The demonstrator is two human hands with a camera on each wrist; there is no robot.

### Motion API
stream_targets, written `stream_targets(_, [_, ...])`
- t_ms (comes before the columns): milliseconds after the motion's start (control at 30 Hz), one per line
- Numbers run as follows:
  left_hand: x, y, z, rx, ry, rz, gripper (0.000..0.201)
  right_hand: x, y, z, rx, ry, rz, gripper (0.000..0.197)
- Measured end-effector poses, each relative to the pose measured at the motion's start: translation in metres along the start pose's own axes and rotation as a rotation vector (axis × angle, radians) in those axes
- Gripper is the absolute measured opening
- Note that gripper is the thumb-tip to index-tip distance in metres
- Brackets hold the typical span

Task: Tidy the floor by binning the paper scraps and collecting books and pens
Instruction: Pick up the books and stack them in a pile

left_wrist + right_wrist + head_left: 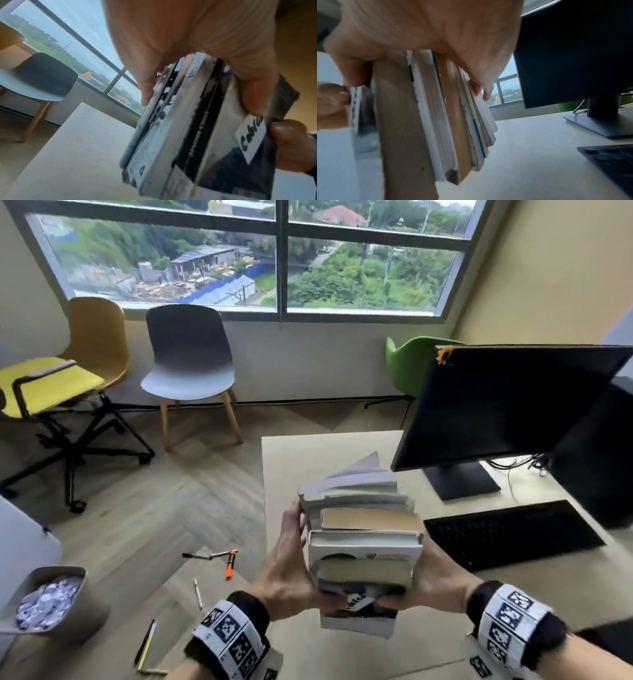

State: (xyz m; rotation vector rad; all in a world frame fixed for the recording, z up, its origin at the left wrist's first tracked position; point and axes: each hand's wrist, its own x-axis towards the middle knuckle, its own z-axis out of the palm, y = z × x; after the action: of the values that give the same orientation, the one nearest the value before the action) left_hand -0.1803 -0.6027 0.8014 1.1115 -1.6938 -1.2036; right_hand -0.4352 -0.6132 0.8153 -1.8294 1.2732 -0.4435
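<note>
A stack of several books point(363, 539) is held upright on edge over the beige desk point(308, 460), covers facing me. My left hand point(291, 563) grips the stack's left side, fingers along the spines point(188, 121), thumb on the near cover. My right hand point(428, 580) grips the right side, where the page edges point(423, 115) show. Several pens lie on the wooden floor to the left: an orange one point(230, 566), a black one point(198, 556), a white one point(198, 594), a yellow-and-black pair point(146, 645). A grey bin point(82, 607) at lower left holds crumpled paper scraps point(48, 601).
A black monitor point(507, 402) and keyboard point(513, 534) take the desk's right side. A grey chair point(188, 364), a yellow office chair point(51, 385), a mustard chair point(99, 337) and a green chair point(411, 361) stand by the window wall.
</note>
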Motion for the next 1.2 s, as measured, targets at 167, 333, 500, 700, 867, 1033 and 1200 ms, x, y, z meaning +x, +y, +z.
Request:
stream_targets(167, [0.015,-0.032,0.047,0.278,-0.014,-0.040,0.152,0.009,0.064,-0.011,-0.031,-0.107,0.002,0.131])
stream_targets(333, [0.013,-0.035,0.060,0.364,0.006,-0.062,0.152,0.017,0.083,-0.017,-0.009,-0.150,-0.108,0.141])
stream_targets(500, [0.016,-0.047,0.063,0.271,-0.021,-0.203,0.153,0.026,0.090,-0.014,-0.008,-0.144,-0.126,0.136])
stream_targets(700, [0.051,-0.036,0.074,0.233,0.082,-0.270,0.139,0.040,0.093,-0.044,0.209,-0.147,0.034,0.103])
stream_targets(867, [0.077,-0.051,0.102,-0.063,0.085,-0.467,0.085,0.044,0.091,-0.063,0.639,-0.146,0.234,0.071])
stream_targets(1033, [0.106,-0.052,0.123,-0.016,0.248,-0.833,0.095,0.062,0.115,-0.061,0.666,-0.129,0.496,0.058])
stream_targets(1200, [0.091,-0.063,0.154,-0.229,0.141,-0.759,0.095,0.051,0.139,-0.046,0.709,-0.068,0.484,0.065])
